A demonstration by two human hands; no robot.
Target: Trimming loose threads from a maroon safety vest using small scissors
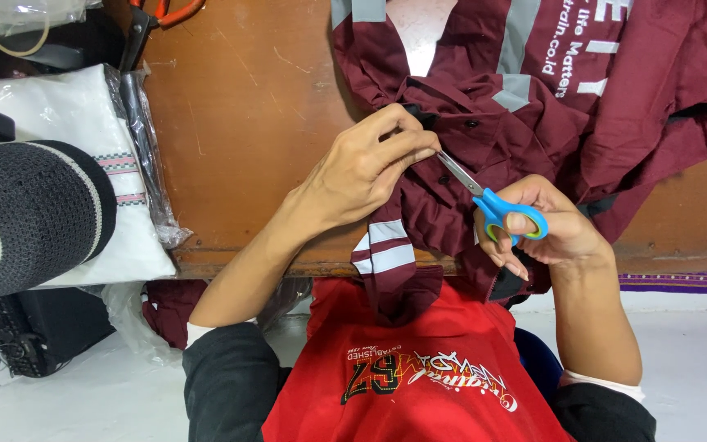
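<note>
A maroon work shirt [533,106] with grey reflective stripes lies crumpled on a low brown wooden table [247,123] and hangs over its front edge. My left hand [362,168] pinches a fold of the shirt near a row of black buttons. In my right hand [546,229] is a small pair of scissors [497,205] with blue and green handles. Its metal blades point up and left, their tips right at my left fingertips on the pinched cloth.
At the left stand a black knitted cap [26,213] and a white folded cloth in plastic wrap [116,164]. Larger orange-handled scissors [153,20] lie at the table's far edge. My red shirt [419,368] and dark trousers fill the bottom, over a white floor.
</note>
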